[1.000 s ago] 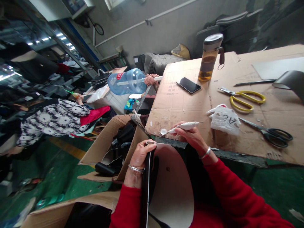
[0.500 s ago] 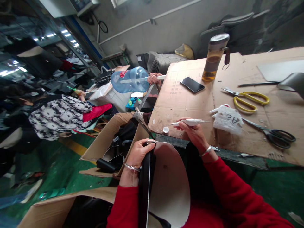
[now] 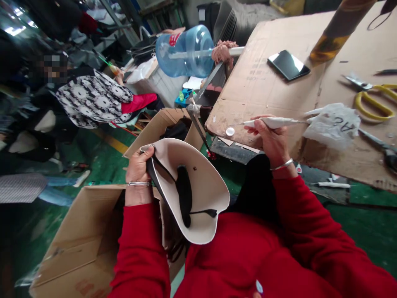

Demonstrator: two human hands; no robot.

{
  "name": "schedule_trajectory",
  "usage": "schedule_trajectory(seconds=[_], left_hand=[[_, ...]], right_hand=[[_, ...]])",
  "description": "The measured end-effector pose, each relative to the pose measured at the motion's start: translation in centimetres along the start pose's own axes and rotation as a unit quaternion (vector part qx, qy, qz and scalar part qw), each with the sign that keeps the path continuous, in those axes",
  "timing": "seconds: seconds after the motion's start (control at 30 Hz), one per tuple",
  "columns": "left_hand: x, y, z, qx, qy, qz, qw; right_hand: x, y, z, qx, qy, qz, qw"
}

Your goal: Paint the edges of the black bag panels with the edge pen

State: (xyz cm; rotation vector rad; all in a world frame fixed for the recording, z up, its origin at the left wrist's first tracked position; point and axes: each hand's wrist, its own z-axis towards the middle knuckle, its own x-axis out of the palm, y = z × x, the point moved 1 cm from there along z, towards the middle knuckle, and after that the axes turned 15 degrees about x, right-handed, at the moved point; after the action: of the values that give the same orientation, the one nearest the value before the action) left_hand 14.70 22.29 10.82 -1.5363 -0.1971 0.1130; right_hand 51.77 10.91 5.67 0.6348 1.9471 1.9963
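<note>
My left hand (image 3: 138, 167) pinches the upper left rim of a curved piece (image 3: 204, 182), cream inside and black outside, with black straps lying in its hollow. The piece is tilted so its inside faces up. In my right hand (image 3: 273, 138) is a thin white pen-like tool (image 3: 279, 122) with a metal tip at each end, held level above the cardboard-covered table edge. A small white cap (image 3: 230, 131) lies on the cardboard just left of the tool's tip.
On the cardboard-topped table (image 3: 248, 89) are a phone (image 3: 288, 65), a bottle (image 3: 333, 39), yellow-handled scissors (image 3: 375, 103), black-handled scissors (image 3: 391, 155) and a plastic bag (image 3: 335, 124). Open boxes (image 3: 74, 236) stand at left. A blue water jug (image 3: 186, 51) and a seated person (image 3: 93, 97) are beyond.
My left hand has moved left with the piece, which has turned to show more of its inside and the straps. The view has tipped downward. My right hand still holds the tool.
</note>
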Motion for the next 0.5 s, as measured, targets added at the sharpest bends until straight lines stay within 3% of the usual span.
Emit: schedule_trajectory(seconds=[0.2,0.3,0.4,0.5], left_hand=[[-4.9,0.1,-1.2,0.001,-0.079,0.002,0.997],[-7.2,0.3,-1.3,-0.01,-0.125,0.027,0.992],[-9.3,-0.1,0.1,-0.006,-0.174,0.019,0.984],[-11.0,-2.1,2.8,0.061,-0.244,-0.019,0.968]], right_hand=[[0.2,0.2,-0.2,-0.021,-0.014,0.009,1.0],[0.3,-0.2,-0.1,0.004,-0.028,-0.005,1.0],[0.4,-0.6,0.1,0.014,-0.022,0.009,1.0],[0.3,-0.9,0.2,0.025,-0.027,0.0,0.999]])
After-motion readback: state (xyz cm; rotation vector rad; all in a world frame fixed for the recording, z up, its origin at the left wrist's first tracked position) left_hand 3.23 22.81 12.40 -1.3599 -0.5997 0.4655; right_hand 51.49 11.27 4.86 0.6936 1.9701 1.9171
